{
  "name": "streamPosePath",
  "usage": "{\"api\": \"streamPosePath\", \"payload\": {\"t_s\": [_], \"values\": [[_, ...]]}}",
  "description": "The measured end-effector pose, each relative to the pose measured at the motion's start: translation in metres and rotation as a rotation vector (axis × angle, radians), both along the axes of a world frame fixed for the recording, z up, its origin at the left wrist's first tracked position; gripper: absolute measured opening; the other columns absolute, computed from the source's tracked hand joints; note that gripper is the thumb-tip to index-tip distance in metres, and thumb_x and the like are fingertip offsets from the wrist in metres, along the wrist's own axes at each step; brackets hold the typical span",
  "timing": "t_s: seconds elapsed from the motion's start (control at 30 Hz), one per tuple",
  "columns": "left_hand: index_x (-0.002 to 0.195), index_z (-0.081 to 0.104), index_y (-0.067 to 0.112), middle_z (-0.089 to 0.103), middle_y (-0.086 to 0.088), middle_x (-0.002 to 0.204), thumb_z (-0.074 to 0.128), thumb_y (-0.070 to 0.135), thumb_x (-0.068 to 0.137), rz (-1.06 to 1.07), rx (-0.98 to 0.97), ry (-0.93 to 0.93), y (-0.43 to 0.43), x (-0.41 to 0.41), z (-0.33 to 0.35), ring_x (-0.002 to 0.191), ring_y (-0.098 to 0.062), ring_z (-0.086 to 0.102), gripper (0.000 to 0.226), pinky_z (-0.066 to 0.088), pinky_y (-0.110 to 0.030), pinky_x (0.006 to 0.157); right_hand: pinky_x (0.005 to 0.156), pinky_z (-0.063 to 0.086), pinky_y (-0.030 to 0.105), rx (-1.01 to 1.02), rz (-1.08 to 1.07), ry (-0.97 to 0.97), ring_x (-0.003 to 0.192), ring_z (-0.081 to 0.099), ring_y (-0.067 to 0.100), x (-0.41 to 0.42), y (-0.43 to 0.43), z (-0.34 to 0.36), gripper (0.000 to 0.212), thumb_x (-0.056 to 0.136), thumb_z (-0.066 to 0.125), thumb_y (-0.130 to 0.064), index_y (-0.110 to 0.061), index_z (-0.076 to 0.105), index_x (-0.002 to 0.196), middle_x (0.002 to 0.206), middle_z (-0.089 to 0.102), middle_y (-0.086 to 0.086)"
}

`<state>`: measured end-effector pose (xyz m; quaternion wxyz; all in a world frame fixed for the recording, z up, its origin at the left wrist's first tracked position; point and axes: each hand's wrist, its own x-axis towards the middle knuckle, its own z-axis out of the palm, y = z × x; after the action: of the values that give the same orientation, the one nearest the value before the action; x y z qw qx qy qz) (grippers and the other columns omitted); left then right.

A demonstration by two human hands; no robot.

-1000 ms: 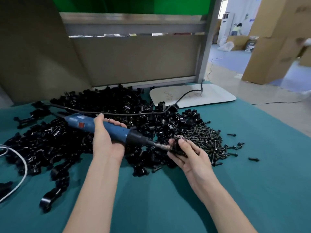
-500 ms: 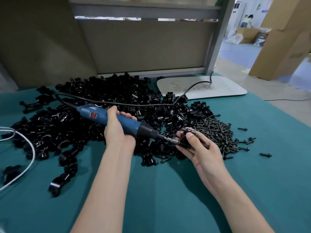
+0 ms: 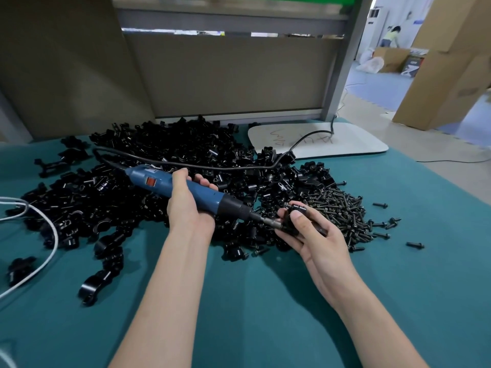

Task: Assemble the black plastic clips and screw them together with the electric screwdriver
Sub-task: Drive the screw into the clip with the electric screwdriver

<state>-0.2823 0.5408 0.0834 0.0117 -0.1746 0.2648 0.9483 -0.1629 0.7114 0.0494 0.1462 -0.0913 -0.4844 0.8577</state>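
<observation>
Far to the left of your left hand, a white cable (image 3: 56, 236) loops over the teal mat (image 3: 265, 301). Between it and that hand spreads the heap of loose black plastic clips (image 3: 148, 155), which reaches behind both hands, with a few stragglers nearer you. Your left hand (image 3: 187, 205) is wrapped round the blue barrel of the electric screwdriver (image 3: 204, 193), thumb on top. The tool slopes down to the right. Its black cord (image 3: 239, 168) trails from the rear end across the heap towards the white base plate (image 3: 345, 144) beyond your right hand. The metal bit meets the black clip (image 3: 291, 221) that your right hand (image 3: 318, 235) holds, thumb pressed on its near face and fingers curled beneath. Whether a screw sits under the bit cannot be told. Just right of that hand, partly behind it, lies the pile of dark screws (image 3: 342, 208). Further right, a few single screws (image 3: 414, 245) lie scattered on the mat.
</observation>
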Motion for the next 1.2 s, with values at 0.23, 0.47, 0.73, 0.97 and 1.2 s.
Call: {"api": "streamPosePath", "payload": {"t_s": [0.23,0.47,0.73,0.97,1.2], "values": [[0.087,0.053,0.014,0.061,0.003,0.067,0.07,0.017,0.088,-0.003,0.029,-0.018,0.0003,0.0014,-0.0033,0.052,-0.01,0.058,0.017,0.054,-0.027,0.06,0.085,0.062,0.037,-0.015,0.006,-0.015,0.111,0.073,0.03,-0.0006,-0.0002,0.0,0.018,0.083,0.072,-0.018,-0.012,0.082,0.097,0.111,0.076,0.018],[0.086,0.053,0.014,0.061,0.003,0.066,0.07,0.017,0.087,-0.012,0.0,0.0,0.0019,0.0,-0.0019,0.054,-0.011,0.057,0.018,0.055,-0.028,0.062,0.083,0.062,0.035,-0.023,-0.003,-0.021,0.106,0.074,0.03,-0.0015,-0.0007,0.0009,0.02,0.082,0.072,-0.017,-0.01,0.08,0.098,0.11,0.076,0.02],[0.076,0.056,0.014,0.058,0.003,0.055,0.072,0.018,0.091,-0.026,-0.047,0.014,0.0046,0.0019,-0.0003,0.045,-0.01,0.057,0.022,0.055,-0.025,0.054,0.082,0.062,0.035,-0.032,-0.021,-0.029,0.105,0.074,0.032,-0.0025,0.0027,-0.0028,0.024,0.082,0.073,-0.018,-0.007,0.077,0.103,0.11,0.076,0.02],[0.075,0.054,0.013,0.058,0.001,0.061,0.069,0.012,0.087,-0.05,-0.058,0.01,0.0027,0.0029,0.0001,0.063,-0.016,0.055,0.02,0.057,-0.034,0.078,0.084,0.062,0.035,-0.023,-0.006,-0.024,0.107,0.074,0.032,-0.0043,0.0047,-0.007,0.039,0.082,0.075,-0.021,-0.001,0.071,0.115,0.112,0.076,0.021],[0.078,0.053,0.013,0.057,0.001,0.062,0.068,0.01,0.087,-0.063,-0.046,-0.007,0.0036,0.004,0.0006,0.06,-0.015,0.055,0.018,0.056,-0.029,0.067,0.084,0.062,0.035,-0.019,-0.006,-0.021,0.106,0.074,0.031,-0.0035,0.0042,-0.0065,0.035,0.082,0.074,-0.02,-0.002,0.073,0.113,0.112,0.076,0.021]]}}
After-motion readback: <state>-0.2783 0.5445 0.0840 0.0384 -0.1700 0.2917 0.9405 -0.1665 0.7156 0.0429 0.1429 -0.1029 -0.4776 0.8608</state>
